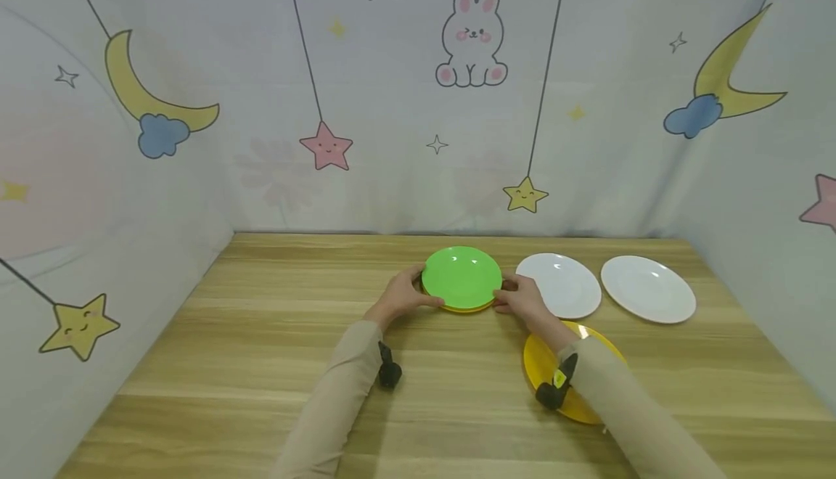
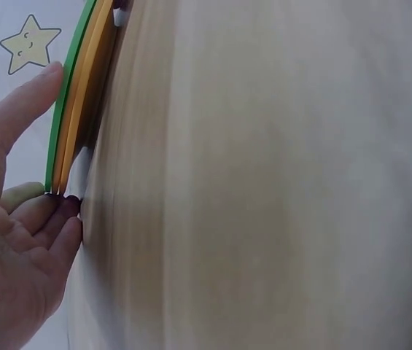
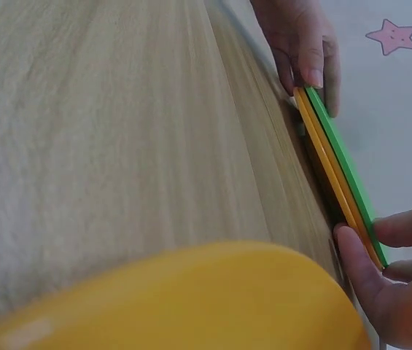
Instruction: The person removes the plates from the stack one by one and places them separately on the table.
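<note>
A green plate tops a small stack, with two orange plates nested beneath it. My left hand holds the left edge of the stack, its thumb at the green rim and the other fingers around the edge. At the opposite edge, my right hand pinches the same stack between thumb and fingers. Both wrist views show the plates edge-on, close over the wooden tabletop. The stack stays roughly level in the head view.
Two white plates, a nearer one and a farther one, lie to the right of the stack. A yellow-orange plate lies under my right forearm, partly hidden by it. A patterned curtain rises behind the wooden table.
</note>
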A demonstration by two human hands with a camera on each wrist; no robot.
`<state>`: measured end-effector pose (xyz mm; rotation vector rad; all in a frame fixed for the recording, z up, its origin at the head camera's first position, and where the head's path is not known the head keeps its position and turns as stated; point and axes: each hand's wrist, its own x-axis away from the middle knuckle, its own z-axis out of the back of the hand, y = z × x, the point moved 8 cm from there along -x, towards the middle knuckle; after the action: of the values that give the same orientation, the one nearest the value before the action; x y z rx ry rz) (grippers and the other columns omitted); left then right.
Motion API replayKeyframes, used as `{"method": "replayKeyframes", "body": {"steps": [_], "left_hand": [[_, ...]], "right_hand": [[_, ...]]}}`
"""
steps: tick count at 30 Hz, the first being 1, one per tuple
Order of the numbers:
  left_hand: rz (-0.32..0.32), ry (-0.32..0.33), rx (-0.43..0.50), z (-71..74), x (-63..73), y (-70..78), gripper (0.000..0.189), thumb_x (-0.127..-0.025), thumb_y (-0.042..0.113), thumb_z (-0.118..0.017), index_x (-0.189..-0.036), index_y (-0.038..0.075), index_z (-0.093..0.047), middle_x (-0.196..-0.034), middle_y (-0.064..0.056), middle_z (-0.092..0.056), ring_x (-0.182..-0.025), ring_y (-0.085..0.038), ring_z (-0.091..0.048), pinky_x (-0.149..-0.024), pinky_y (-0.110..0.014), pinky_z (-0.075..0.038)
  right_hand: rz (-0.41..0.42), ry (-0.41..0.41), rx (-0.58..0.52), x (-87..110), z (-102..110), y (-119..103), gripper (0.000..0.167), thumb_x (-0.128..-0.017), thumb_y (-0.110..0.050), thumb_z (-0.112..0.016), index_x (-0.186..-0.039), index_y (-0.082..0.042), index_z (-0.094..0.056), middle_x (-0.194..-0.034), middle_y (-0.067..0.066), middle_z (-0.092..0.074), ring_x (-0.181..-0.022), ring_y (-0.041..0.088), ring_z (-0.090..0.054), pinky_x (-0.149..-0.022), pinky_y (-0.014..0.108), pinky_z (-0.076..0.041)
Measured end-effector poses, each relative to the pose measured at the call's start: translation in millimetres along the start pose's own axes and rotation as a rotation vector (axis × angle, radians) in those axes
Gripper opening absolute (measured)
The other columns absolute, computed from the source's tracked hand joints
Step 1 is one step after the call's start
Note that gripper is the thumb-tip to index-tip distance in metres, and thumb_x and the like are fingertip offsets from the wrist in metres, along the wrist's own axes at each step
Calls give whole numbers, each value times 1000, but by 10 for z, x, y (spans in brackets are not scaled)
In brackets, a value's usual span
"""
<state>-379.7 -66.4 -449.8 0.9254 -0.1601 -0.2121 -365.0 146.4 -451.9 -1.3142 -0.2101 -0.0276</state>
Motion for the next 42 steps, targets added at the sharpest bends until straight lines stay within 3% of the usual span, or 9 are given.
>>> {"method": "replayKeyframes", "body": {"steps": [7,11,15,22,26,32,39,42], "left_hand": [[9,-3,-21,19,-12,18,83,-73,28,-76,-137,-4,-33,-141,-17,-36,-132,-28,-30,-109,-37,-25],[13,15,-12,24,-33,30,74,-78,26,-72,-136,-3,-36,-137,-17,-41,-127,-27,-37,-107,-36,-30],[52,59,29,28,-46,14,68,-78,25,-72,-133,-1,-42,-128,-16,-51,-115,-24,-50,-99,-33,-41],[122,158,-40,87,14,47,66,-73,31,-75,-127,2,-50,-107,-12,-62,-100,-24,-56,-88,-36,-47],[140,174,19,90,22,27,64,-73,27,-76,-126,1,-50,-101,-13,-64,-97,-24,-58,-88,-36,-47],[172,171,88,87,9,-30,68,-77,21,-74,-130,-6,-42,-108,-18,-61,-104,-28,-56,-93,-36,-46],[205,140,217,95,-12,-116,62,-81,13,-69,-134,-3,-40,-109,-19,-57,-83,-21,-62,-66,-24,-55],[192,132,248,105,-15,-127,59,-82,10,-67,-134,-2,-40,-109,-19,-57,-76,-17,-61,-61,-22,-55]], "right_hand": [[4,2,0,11,-8,2,46,-87,6,-52,-131,9,-39,-111,27,-52,-70,11,-61,-65,26,-56],[-2,16,8,4,5,14,48,-87,5,-52,-132,8,-38,-113,28,-52,-69,10,-60,-65,26,-56],[-2,22,15,5,13,17,48,-87,5,-52,-133,8,-37,-113,28,-52,-68,9,-60,-64,25,-56],[-3,25,8,0,7,25,48,-87,5,-52,-132,9,-36,-114,28,-50,-66,9,-60,-62,23,-56],[-10,26,7,-5,8,30,48,-87,5,-53,-132,9,-37,-115,26,-49,-66,9,-60,-62,24,-56],[-12,3,-6,-9,-9,27,50,-85,8,-55,-132,8,-38,-115,26,-48,-68,9,-60,-65,24,-56],[-30,-3,-11,8,-7,28,55,-82,13,-55,-133,11,-35,-120,28,-43,-75,14,-60,-70,27,-56],[-39,-3,0,6,-4,34,56,-81,13,-56,-133,11,-34,-122,28,-43,-79,16,-59,-72,28,-56]]}}
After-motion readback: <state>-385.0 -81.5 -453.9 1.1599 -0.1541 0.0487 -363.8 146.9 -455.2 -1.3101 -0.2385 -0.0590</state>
